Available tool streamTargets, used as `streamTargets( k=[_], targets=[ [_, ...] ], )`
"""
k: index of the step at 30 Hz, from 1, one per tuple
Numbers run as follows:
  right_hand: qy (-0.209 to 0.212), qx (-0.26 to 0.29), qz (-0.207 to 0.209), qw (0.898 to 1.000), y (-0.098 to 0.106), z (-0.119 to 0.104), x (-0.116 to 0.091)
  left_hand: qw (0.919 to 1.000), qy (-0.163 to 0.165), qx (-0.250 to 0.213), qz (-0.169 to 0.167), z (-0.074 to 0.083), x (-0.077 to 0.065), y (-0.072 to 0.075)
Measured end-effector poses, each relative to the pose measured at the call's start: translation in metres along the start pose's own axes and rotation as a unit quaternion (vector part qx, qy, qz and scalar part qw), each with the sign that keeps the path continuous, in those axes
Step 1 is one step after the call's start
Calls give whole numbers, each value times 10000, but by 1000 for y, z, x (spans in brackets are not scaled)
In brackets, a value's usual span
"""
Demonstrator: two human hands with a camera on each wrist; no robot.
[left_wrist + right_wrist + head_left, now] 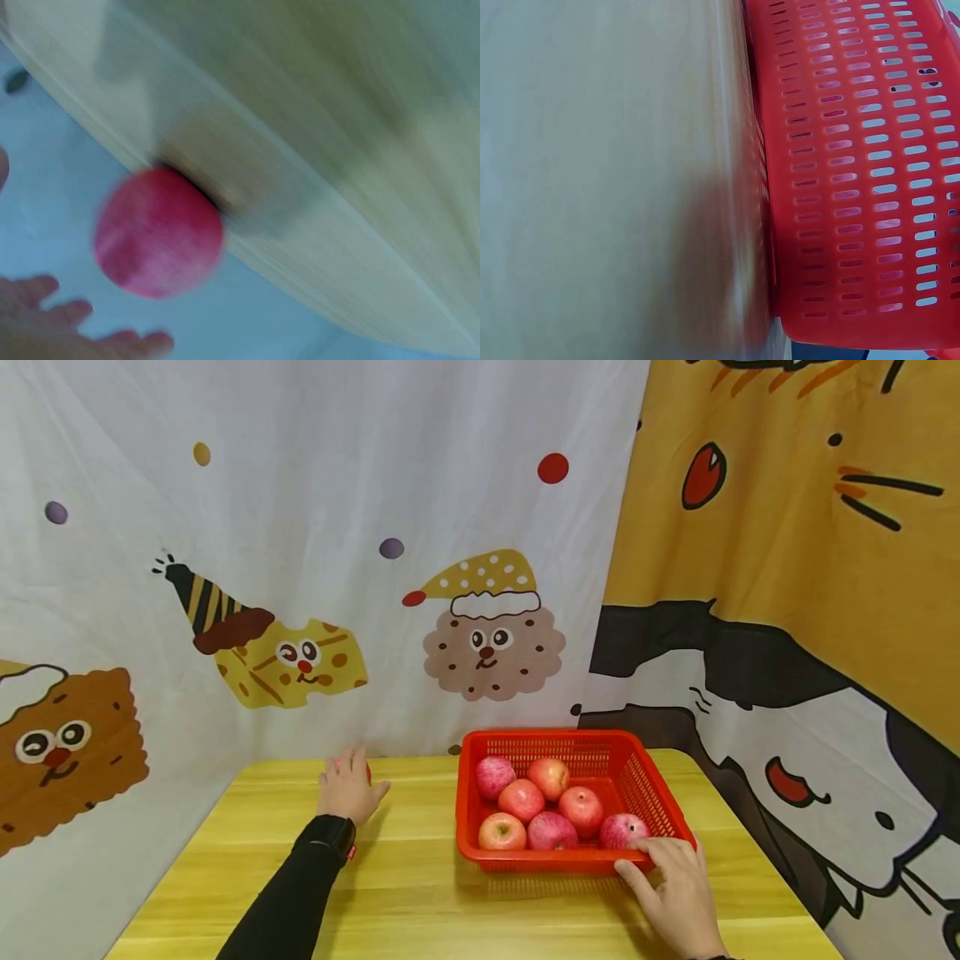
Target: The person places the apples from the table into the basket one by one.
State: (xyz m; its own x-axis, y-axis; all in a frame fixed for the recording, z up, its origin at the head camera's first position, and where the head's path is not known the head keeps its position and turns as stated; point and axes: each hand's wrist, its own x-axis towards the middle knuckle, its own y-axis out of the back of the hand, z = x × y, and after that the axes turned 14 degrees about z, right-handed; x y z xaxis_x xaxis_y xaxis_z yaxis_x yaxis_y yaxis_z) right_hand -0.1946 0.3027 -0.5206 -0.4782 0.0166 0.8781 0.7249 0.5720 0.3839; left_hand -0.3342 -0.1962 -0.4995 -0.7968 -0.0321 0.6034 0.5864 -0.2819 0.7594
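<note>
In the head view my left hand (348, 789) reaches over a red apple (368, 772) near the table's far edge, hiding most of it. The left wrist view shows that apple (159, 232) on the wooden tabletop, with the spread fingers (71, 311) beside it and a gap between. At the front right corner of a red plastic basket (551, 857), my right hand (678, 893) holds the rim, fingers over the top and thumb at the outer front. Several apples (521, 800) lie in the basket. The right wrist view has its slotted wall (855, 187) but not the hand.
The yellow wood-grain table (420, 910) ends against a white curtain (315, 527) with cartoon prints. A patterned orange, black and white cloth (750, 568) hangs along the right side.
</note>
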Motion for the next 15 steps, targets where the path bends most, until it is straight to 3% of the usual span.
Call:
streamTargets(
  k=[7,15],
  targets=[
    [-77,-65,-75,9999,-2,1,-2,9970,341,20,-692,-28,6,-8],
    [-108,-51,-85,9999,-1,2,-3,9910,546,-237,-1195,-24,7,-14]
  ],
)
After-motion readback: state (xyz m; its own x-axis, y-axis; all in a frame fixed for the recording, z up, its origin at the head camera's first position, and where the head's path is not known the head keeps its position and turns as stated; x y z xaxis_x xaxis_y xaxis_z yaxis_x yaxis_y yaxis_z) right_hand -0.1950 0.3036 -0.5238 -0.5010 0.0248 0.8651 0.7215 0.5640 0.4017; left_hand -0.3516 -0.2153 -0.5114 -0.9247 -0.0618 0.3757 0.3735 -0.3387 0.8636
